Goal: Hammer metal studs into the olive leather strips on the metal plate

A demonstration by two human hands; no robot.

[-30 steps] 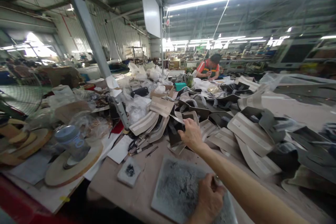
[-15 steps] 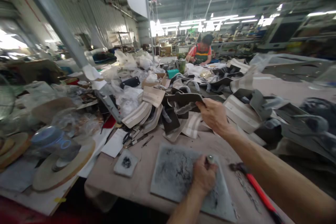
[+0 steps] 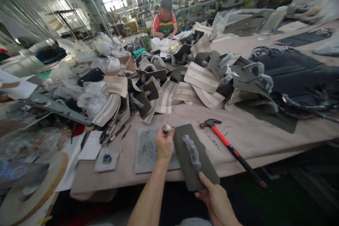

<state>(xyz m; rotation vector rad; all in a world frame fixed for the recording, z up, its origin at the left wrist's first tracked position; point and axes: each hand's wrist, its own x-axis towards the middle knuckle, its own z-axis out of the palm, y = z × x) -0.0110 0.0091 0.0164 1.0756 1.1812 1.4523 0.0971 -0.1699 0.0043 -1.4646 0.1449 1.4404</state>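
Note:
My right hand (image 3: 215, 200) grips the near end of a dark olive flat piece (image 3: 194, 155) with a pale streak down its middle. The piece lies over the table's front edge and partly over a grey stained slab (image 3: 145, 150). My left hand (image 3: 164, 143) is closed round a small whitish round-topped object (image 3: 166, 127), held just above the slab beside the piece's far end.
A red-handled hammer (image 3: 229, 145) lies right of the piece. A heap of olive and beige cut pieces (image 3: 185, 81) covers the table (image 3: 254, 137) behind. A small grey pad (image 3: 107, 159), scissors and paper lie left. A person in an orange top (image 3: 164, 21) works far off.
My right hand pulled a dark piece out of the heap and brought it to the table's front edge. The camera tilted down; my left hand moved up along the slab.

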